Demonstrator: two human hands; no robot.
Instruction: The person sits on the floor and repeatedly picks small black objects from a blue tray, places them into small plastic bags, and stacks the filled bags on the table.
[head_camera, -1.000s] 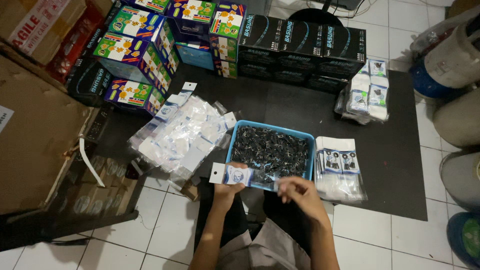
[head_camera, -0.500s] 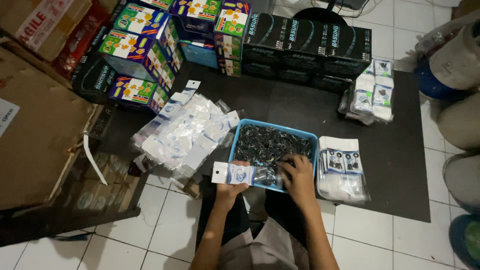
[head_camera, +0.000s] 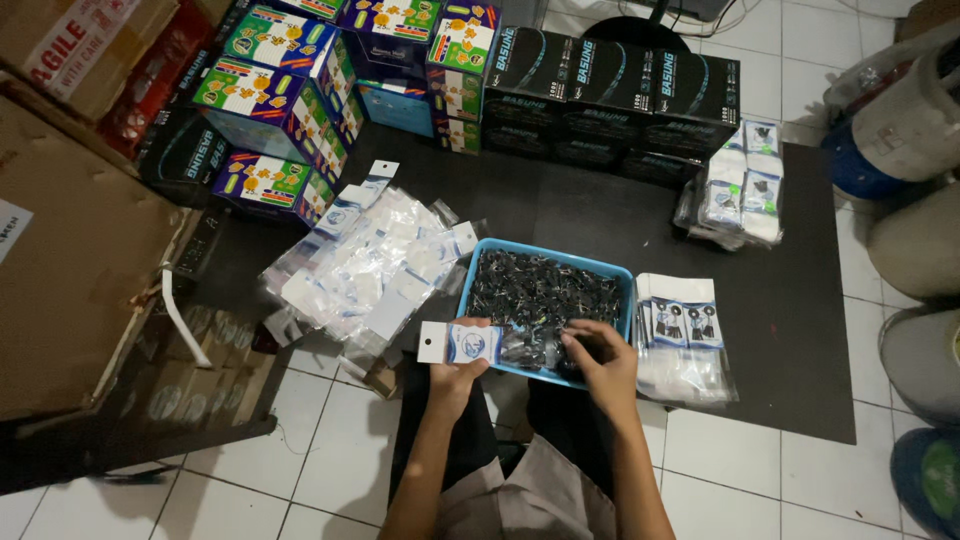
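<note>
My left hand (head_camera: 457, 376) holds a small clear plastic pouch with a white and blue header card (head_camera: 462, 342) at the near left corner of a blue tray (head_camera: 476, 273). The tray is full of small black parts (head_camera: 540, 295). My right hand (head_camera: 603, 362) reaches into the near right of the tray, fingers curled down among the black parts; what they grip is hidden.
A heap of empty clear pouches (head_camera: 368, 268) lies left of the tray. A stack of filled pouches (head_camera: 682, 328) lies to its right, another stack (head_camera: 738, 195) farther back. Colourful and black cartons (head_camera: 610, 95) line the back of the black mat (head_camera: 800, 330). A cardboard box (head_camera: 60, 270) stands left.
My right hand left the pouch and moved into the tray among the black parts. My left hand kept the pouch near the tray's left corner.
</note>
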